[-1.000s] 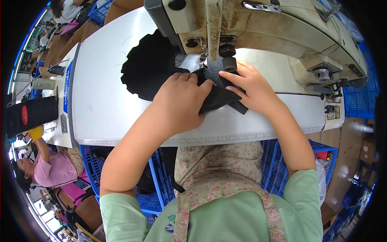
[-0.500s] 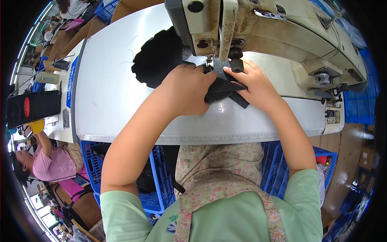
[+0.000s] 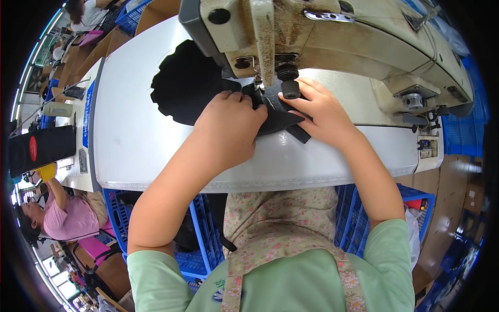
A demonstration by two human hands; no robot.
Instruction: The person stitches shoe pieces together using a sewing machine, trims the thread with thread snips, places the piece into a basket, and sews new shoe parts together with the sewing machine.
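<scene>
A black fabric piece (image 3: 182, 83) with a wavy, notched edge lies on the white sewing table, its near part gathered under the needle area of a worn beige sewing machine (image 3: 332, 47). My left hand (image 3: 231, 122) is closed over the folded part, fingers curled on the cloth just left of the presser foot (image 3: 258, 83). To the right of the needle, my right hand (image 3: 317, 109) pinches the cloth's edge between thumb and fingers. A pointed fold and a narrow black strip (image 3: 298, 133) stick out between the hands. The stitching point is partly hidden by the machine head.
The white table (image 3: 140, 151) has a ruler strip along its near edge. Blue plastic crates (image 3: 202, 244) stand below it on both sides of my lap. At the left, a co-worker in a pink shirt (image 3: 67, 221) sits by another machine (image 3: 41, 143).
The wavy-edged fabric and my left hand have shifted slightly left and nearer in the picture. The machine head also appears further left, so the view has moved a little. Both hands keep their hold.
</scene>
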